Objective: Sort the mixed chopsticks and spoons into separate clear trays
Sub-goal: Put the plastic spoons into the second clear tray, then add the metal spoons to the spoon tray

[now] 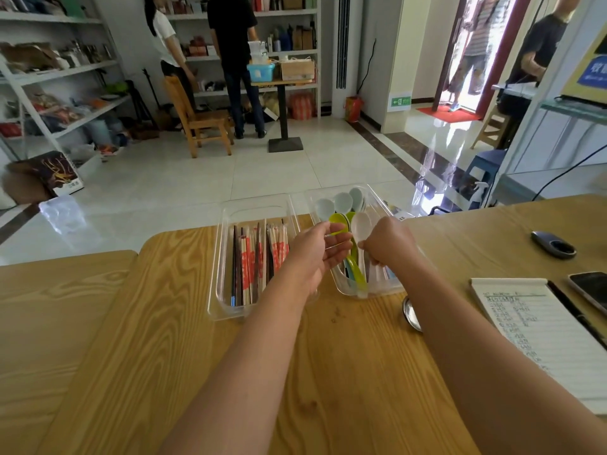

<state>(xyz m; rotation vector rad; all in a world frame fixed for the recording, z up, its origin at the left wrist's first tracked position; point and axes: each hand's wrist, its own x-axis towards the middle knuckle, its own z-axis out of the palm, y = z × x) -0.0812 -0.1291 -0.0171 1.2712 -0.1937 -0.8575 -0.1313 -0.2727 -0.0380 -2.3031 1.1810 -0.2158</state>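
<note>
The desk ends right behind the two clear trays, so the biggest risk I see is shoving the spoon tray over that far edge. It looks like light plastic, both my hands are working in it, and a tug on one crowded handle could drag the whole thing. The chopstick tray just beside it holds only chopsticks and looks safe. My left hand is half open, thumb and forefinger against the bowl of the green spoon (whether I truly pinch it, I cannot tell). My right hand is curled down into the tray, fingertips pinching the white spoon by its handle; lifted carelessly, it could flip its neighbours out. A metal thing, perhaps a spoon, lies half under my right forearm and could get swept off.
</note>
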